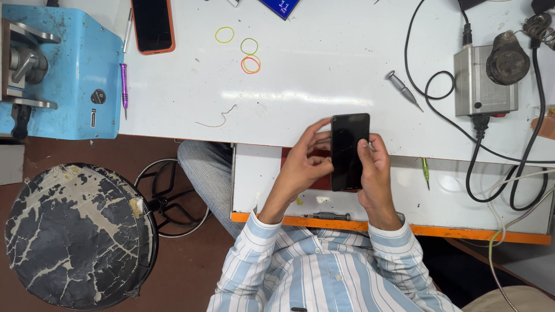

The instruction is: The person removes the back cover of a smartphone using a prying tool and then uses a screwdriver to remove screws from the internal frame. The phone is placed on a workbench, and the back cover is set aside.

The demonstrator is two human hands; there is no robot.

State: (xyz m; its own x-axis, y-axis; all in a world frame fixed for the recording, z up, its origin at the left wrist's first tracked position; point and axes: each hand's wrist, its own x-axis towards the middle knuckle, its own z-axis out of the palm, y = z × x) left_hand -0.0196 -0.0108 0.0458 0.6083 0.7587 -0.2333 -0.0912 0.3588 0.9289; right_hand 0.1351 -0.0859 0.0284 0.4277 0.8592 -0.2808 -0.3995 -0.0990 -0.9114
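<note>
both hands clamp the phone, left hand and right hand pinching its long edges, since the slim, stiff glass slab looks slippery and fragile.

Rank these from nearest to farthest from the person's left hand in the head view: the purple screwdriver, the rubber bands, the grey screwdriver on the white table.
Measured from the left hand:
1. Grey screwdriver, up and to the right, by the black cable.
2. Rubber bands, straight up the table, a little left.
3. Purple screwdriver, far left, beside the blue machine.
</note>
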